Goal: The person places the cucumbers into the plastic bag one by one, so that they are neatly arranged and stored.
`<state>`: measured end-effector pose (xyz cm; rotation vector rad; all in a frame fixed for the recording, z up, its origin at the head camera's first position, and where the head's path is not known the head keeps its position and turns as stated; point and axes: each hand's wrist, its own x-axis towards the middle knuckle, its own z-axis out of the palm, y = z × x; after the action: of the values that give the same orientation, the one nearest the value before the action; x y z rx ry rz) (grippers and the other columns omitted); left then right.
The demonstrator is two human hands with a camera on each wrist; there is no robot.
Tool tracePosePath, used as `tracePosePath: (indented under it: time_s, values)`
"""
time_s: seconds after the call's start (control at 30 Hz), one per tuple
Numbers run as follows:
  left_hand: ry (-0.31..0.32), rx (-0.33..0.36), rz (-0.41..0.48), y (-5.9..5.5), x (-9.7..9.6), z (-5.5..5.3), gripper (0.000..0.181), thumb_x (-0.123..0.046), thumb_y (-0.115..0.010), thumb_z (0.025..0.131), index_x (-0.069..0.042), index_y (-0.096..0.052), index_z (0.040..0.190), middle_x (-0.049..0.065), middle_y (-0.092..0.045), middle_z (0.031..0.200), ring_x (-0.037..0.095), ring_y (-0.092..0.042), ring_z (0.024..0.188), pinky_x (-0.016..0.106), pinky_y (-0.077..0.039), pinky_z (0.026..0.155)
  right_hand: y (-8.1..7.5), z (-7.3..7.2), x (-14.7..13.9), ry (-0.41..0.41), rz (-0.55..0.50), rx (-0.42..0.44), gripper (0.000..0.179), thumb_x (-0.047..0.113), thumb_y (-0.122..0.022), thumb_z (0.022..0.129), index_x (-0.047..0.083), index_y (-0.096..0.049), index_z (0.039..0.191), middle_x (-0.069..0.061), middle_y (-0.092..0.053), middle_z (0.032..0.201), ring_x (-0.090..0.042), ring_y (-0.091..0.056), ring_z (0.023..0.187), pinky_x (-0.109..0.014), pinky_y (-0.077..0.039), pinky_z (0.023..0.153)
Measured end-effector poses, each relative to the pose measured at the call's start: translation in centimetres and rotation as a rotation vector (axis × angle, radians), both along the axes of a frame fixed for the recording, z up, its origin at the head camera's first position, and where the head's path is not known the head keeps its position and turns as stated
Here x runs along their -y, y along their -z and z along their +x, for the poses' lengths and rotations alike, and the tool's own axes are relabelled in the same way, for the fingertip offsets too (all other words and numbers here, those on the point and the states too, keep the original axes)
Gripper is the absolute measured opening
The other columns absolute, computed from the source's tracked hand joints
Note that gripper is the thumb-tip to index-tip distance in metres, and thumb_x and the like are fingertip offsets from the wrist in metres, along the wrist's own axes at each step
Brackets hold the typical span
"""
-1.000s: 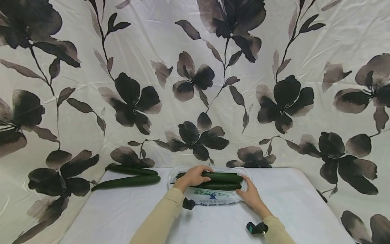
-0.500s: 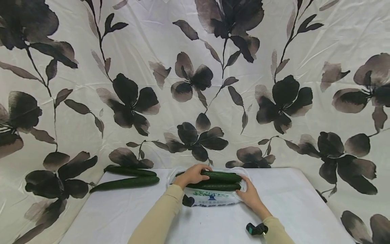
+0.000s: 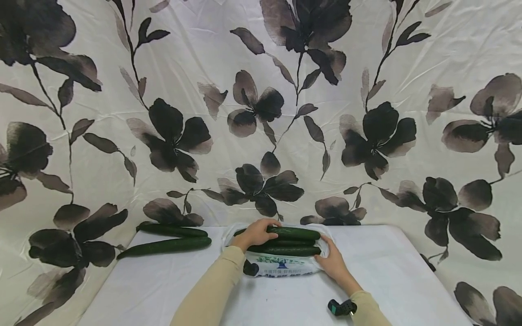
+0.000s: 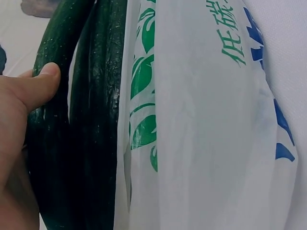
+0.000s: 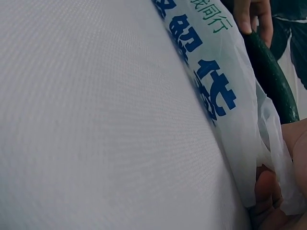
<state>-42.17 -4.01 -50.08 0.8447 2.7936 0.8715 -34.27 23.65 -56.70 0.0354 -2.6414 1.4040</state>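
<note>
A white plastic bag (image 3: 281, 267) printed in green and blue lies at the middle of the table, its open side up with several dark green cucumbers inside. My left hand (image 3: 258, 234) grips the rearmost cucumber (image 3: 299, 233) over its left part; in the left wrist view the thumb (image 4: 45, 84) lies across its skin. A front cucumber (image 3: 291, 251) lies beside it along the bag's near edge. At the bag's right end my right hand (image 3: 332, 260) holds the bag's edge, with plastic (image 5: 276, 136) between thumb and fingers in the right wrist view.
Two more cucumbers lie at the table's back left, one (image 3: 173, 230) behind the other (image 3: 167, 247). A white cloth covers the table (image 3: 391, 271). Behind it hangs a flower-printed curtain (image 3: 253, 149). A black device (image 3: 341, 308) sits at the right wrist.
The cucumber in my left hand has risen slightly, and more of another cucumber shows beneath it. My right hand stays at the bag's right end. The head view has shifted a little.
</note>
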Motion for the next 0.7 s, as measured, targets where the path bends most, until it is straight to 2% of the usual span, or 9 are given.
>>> tracePosePath:
  time_s: [0.27, 0.47, 0.57, 0.7]
  values:
    - [-0.028, -0.099, -0.008, 0.82, -0.28, -0.35, 0.031, -0.026, -0.071, 0.091, -0.025, -0.067, 0.122, 0.003, -0.065, 0.118, 0.023, -0.06, 0.108, 0.051, -0.044, 0.093, 0.3, -0.16, -0.12, -0.013, -0.007, -0.003, 0.072, 0.004, -0.07, 0.083, -0.001, -0.035, 0.146, -0.026, -0.037, 0.146, -0.047, -0.03, 0.135, -0.059, -0.027, 0.106]
    - [-0.048, -0.145, -0.014, 0.92, -0.44, -0.22, 0.031, -0.028, -0.071, 0.091, -0.024, -0.067, 0.122, 0.001, -0.066, 0.118, 0.023, -0.061, 0.107, 0.054, -0.043, 0.092, 0.2, -0.12, -0.13, -0.019, -0.02, -0.002, 0.071, 0.002, -0.069, 0.084, -0.001, -0.036, 0.146, -0.028, -0.036, 0.146, -0.047, -0.029, 0.135, -0.06, -0.027, 0.106]
    - [-0.06, -0.149, -0.036, 0.96, -0.59, -0.2, 0.032, -0.028, -0.071, 0.09, -0.024, -0.068, 0.121, 0.0, -0.066, 0.118, 0.023, -0.061, 0.107, 0.053, -0.043, 0.092, 0.17, -0.1, -0.14, -0.017, -0.016, 0.003, 0.07, 0.003, -0.07, 0.084, -0.001, -0.036, 0.145, -0.029, -0.036, 0.146, -0.048, -0.029, 0.135, -0.06, -0.027, 0.106]
    - [-0.076, -0.117, -0.066, 0.8, -0.9, -0.14, 0.032, -0.029, -0.073, 0.089, -0.026, -0.068, 0.12, 0.0, -0.066, 0.118, 0.021, -0.06, 0.108, 0.053, -0.042, 0.094, 0.07, -0.12, -0.18, -0.008, -0.014, 0.001, 0.07, 0.003, -0.07, 0.084, -0.002, -0.036, 0.145, -0.029, -0.037, 0.146, -0.048, -0.03, 0.135, -0.06, -0.027, 0.106]
